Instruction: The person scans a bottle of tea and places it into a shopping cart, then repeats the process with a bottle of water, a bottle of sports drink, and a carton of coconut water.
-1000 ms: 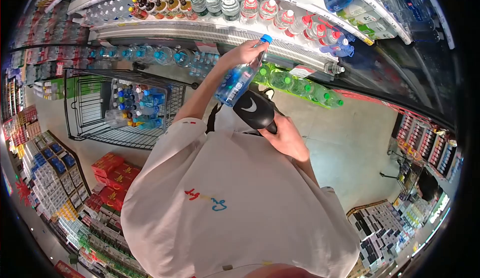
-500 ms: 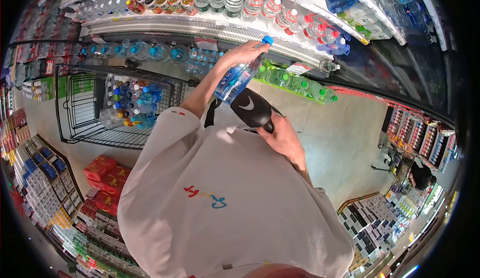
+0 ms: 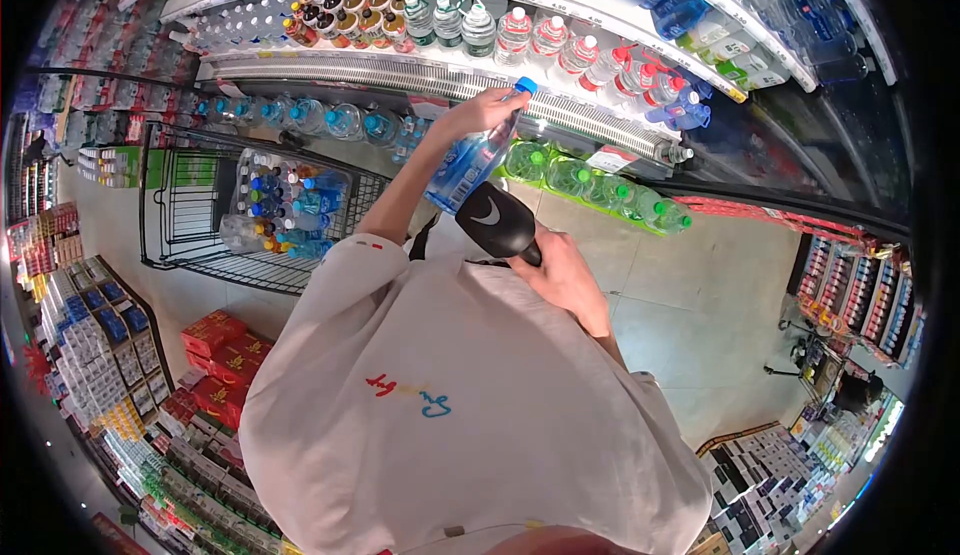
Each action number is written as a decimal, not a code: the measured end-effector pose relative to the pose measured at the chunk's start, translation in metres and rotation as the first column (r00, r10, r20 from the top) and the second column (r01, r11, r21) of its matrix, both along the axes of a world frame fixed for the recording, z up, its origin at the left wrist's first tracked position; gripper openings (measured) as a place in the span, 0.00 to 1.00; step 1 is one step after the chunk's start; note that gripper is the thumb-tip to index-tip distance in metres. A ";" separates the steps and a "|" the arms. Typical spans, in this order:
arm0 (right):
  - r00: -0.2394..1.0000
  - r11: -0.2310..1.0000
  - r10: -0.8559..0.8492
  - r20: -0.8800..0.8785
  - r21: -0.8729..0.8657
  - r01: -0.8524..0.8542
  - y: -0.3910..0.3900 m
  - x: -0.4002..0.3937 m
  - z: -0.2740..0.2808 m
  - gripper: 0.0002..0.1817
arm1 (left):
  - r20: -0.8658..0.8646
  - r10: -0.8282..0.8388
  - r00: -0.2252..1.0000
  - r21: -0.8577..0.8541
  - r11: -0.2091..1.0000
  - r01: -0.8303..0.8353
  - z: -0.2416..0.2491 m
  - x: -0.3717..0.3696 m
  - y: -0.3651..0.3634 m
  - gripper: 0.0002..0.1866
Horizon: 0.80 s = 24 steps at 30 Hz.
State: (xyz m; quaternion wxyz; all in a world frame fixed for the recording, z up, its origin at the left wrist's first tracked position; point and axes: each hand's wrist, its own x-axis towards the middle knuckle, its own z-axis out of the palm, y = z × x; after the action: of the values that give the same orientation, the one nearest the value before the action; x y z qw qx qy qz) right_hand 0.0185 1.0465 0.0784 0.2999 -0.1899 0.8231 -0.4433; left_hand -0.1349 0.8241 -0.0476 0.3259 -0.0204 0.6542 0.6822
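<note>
My left hand (image 3: 482, 113) is closed round the upper part of a clear plastic water bottle (image 3: 462, 173) with a blue cap and a blue label. The bottle is tilted, cap up and to the right, its base toward me. In my right hand (image 3: 570, 277) is a black handheld barcode scanner (image 3: 497, 220), gripped by its handle below the wide head. A pale crescent mark shows on the scanner's back. The scanner's head overlaps the lower end of the bottle in this view.
A wire shopping cart (image 3: 185, 245) with packs of small bottles (image 3: 290, 205) stands to my left. Ahead, large water bottles (image 3: 514, 37) line the shelf, with green bottles (image 3: 570, 172) low down. Red boxes (image 3: 225, 350) are stacked at left. A person (image 3: 858, 392) is far right.
The view has shifted slightly, so the shelf and cart sit a little further right and lower. Both hands keep their hold on the bottle and the barcode scanner.
</note>
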 end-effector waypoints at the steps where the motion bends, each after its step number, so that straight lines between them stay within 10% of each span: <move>1: 1.000 1.000 -0.004 0.000 -0.020 0.004 0.004 0.001 -0.001 0.25 | -0.029 -0.001 1.000 -0.009 1.000 0.001 -0.002 0.001 0.003 0.20; 24: 0.986 0.974 0.147 0.078 -0.184 -0.131 0.056 0.025 -0.024 0.22 | 0.086 0.258 0.962 -0.377 0.903 -0.208 0.000 0.096 0.016 0.31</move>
State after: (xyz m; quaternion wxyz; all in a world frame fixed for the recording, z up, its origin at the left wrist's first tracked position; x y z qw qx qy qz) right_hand 0.0433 1.1026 0.0539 0.3491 -0.2528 0.7503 -0.5013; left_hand -0.0392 0.8399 -0.0477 0.2755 -0.2042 0.7388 0.5801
